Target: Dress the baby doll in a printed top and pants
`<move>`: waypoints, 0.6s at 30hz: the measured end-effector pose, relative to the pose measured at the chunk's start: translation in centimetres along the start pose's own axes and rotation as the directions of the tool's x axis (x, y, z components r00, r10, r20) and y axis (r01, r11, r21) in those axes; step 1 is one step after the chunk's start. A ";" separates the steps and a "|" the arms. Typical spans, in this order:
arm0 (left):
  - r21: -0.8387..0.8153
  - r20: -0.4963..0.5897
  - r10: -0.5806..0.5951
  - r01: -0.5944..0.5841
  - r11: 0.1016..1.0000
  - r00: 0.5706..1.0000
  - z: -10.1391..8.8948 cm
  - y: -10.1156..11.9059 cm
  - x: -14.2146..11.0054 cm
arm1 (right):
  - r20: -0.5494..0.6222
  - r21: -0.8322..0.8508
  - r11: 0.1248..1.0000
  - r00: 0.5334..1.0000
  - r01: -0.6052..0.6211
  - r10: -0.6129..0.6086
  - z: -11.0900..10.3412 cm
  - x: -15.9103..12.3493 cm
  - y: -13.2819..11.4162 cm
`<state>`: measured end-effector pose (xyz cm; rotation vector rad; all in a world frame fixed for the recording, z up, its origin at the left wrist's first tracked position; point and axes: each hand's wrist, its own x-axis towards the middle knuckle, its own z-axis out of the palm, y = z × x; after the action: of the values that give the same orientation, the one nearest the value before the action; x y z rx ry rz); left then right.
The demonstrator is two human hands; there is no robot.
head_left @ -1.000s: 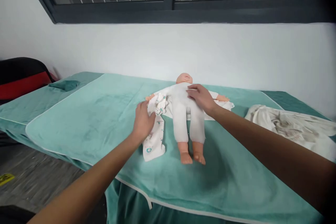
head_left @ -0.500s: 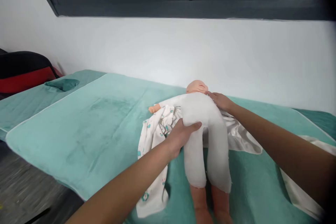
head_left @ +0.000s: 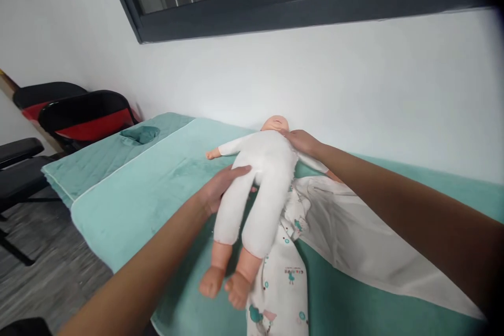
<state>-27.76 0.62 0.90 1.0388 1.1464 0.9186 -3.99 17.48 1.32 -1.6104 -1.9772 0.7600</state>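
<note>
Gripping a doll [head_left: 270,163] at one upper leg, the person's left hand [head_left: 216,187] lays its thumb across the hip, the other fingers passing round the outer side, largely out of sight. The right hand [head_left: 302,142] is set against the doll's opposite shoulder, close to the neck; from where I stand I cannot tell how far its fingers are closed. The doll, white-bodied with bare head, hands and feet, is stretched over a bed [head_left: 149,202] with a teal cover, its head towards the white wall [head_left: 299,79] and its feet towards the person. One arm extends to the left; the other runs beneath the right forearm, which partly hides its hand. A white garment [head_left: 285,278] printed with teal and pink figures lies partly under the nearer foot and beside the leg. Pale cloth [head_left: 346,226] spreads to its right, passing under the forearm; whether the two are joined cannot be made out. Beyond the bed's left end are black-and-red chairs [head_left: 92,118]; above, a dark-framed window [head_left: 244,8] with bars.
</note>
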 end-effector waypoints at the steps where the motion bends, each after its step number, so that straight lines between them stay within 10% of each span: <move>1: 0.018 -0.039 0.016 -0.016 1.000 0.999 -1.1 -0.2 0.2 | 0.004 -0.024 0.999 1.000 0.028 -0.028 1.1 1.2 -0.5; 8: 0.223 -0.178 0.111 -0.070 0.972 0.978 -4.7 -1.5 0.7 | 0.031 -0.091 0.981 0.985 0.172 -0.170 3.3 1.8 0.4; 11: 0.650 -0.336 0.408 -0.104 0.753 0.849 -3.9 -1.5 -1.1 | -0.024 -0.188 0.976 0.993 0.111 -0.117 1.2 -1.8 4.3; 14: 0.935 0.022 0.662 -0.250 0.251 0.749 -1.1 -1.9 -5.0 | -0.089 -0.283 0.959 0.996 -0.007 -0.019 -1.9 -6.8 9.4; 16: 0.876 0.412 0.532 -0.483 -0.007 0.740 1.2 -2.8 -7.8 | -0.113 -0.334 0.939 0.992 -0.086 0.051 -4.0 -10.4 12.2; 18: 0.808 0.554 0.455 -0.582 -0.092 0.697 3.5 -4.3 -9.9 | -0.073 -0.435 0.896 0.995 -0.093 0.068 -5.5 -13.8 14.0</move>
<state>-25.93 -10.48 -0.40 2.8467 1.1955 0.5364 12.41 6.80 -4.41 -1.9509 -2.1586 0.2982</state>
